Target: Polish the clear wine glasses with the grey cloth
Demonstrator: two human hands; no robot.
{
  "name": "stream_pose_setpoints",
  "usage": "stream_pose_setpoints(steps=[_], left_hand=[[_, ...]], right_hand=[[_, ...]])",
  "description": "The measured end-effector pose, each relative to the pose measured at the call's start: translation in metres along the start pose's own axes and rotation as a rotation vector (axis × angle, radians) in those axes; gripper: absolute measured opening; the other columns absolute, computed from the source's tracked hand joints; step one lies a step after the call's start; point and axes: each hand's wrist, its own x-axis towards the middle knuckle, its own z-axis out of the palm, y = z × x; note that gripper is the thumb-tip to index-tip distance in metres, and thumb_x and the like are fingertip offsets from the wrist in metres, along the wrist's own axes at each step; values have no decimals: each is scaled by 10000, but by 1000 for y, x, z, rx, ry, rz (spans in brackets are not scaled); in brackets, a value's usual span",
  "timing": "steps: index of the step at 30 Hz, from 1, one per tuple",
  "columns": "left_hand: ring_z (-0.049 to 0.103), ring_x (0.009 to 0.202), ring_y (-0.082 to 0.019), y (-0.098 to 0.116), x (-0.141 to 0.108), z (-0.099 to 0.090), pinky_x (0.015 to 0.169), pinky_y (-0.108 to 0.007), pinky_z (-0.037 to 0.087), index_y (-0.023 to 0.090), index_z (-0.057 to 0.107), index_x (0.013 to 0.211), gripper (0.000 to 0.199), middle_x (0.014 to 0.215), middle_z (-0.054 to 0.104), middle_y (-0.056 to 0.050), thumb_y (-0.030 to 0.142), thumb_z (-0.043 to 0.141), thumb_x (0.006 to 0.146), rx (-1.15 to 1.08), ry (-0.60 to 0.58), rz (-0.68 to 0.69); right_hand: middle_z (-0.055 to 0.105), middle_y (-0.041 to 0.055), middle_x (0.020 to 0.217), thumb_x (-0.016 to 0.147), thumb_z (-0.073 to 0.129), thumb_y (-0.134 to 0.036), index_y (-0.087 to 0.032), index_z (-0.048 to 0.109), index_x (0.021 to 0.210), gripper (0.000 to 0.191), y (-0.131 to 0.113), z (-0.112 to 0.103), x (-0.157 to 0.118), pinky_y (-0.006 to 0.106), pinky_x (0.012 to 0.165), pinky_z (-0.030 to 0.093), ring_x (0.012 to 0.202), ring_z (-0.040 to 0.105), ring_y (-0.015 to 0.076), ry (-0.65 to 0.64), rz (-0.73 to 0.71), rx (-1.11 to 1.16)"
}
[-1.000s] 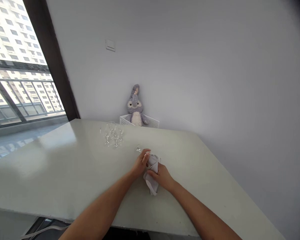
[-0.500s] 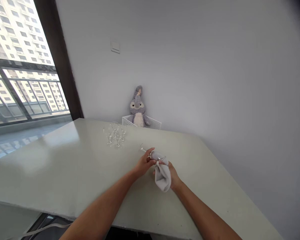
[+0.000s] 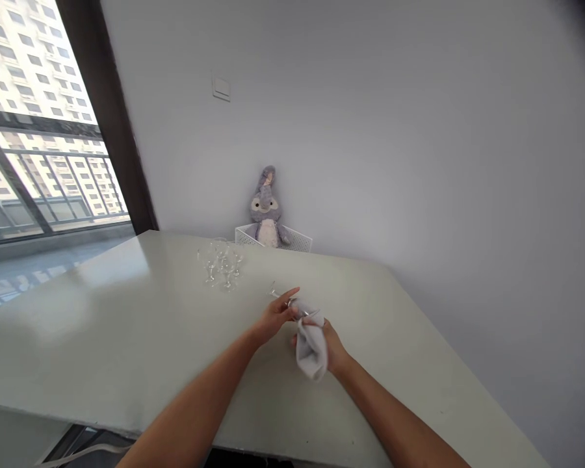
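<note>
A clear stemmed glass [image 3: 302,311] lies tilted between my hands, its foot pointing to the upper left and its mouth toward the lower right. My left hand [image 3: 279,316] is closed around the glass near the stem, with one finger stretched out along it. My right hand [image 3: 327,339] grips a pale grey cloth [image 3: 312,351] at the glass's mouth. Part of the cloth seems to be inside the bowl, and the rest hangs down below it. Some of the right fingers are hidden behind the cloth.
Several clear stemmed glasses [image 3: 224,265] stand in a group on the pale table [image 3: 151,325], left of my hands. At the back edge, a grey plush toy [image 3: 266,211] sits in a white perforated basket [image 3: 299,242] against the wall.
Both hands have shifted slightly left with the glass and the cloth. The hanging part of the cloth has swung a little down and left. The whole view has turned slightly.
</note>
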Motion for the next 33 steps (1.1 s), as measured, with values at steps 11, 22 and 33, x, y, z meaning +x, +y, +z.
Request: stream_pose_setpoints(steps=[11, 22, 33], left_hand=[[517, 952, -178, -4, -2, 6, 833, -331, 413, 261, 399, 1268, 618, 1063, 570, -54, 315, 634, 699, -121, -113, 4], [524, 734, -146, -9, 2, 0, 604, -252, 438, 197, 554, 1125, 446, 853, 590, -52, 471, 461, 785, -31, -6, -131], [547, 842, -163, 1, -3, 1, 809, -342, 417, 192, 508, 1165, 507, 915, 596, -53, 282, 653, 688, -219, -116, -62]], right_hand=[[608, 8, 640, 700, 574, -454, -204, 570, 903, 322, -5, -13, 8, 263, 472, 415, 500, 543, 146, 62, 61, 250], [626, 62, 705, 724, 537, -404, -184, 605, 696, 232, -2, -13, -1, 273, 626, 375, 670, 551, 181, 68, -368, -900], [590, 5, 578, 656, 666, -366, -144, 581, 793, 275, -9, 1, -2, 261, 482, 441, 464, 541, 129, -38, 65, 342]])
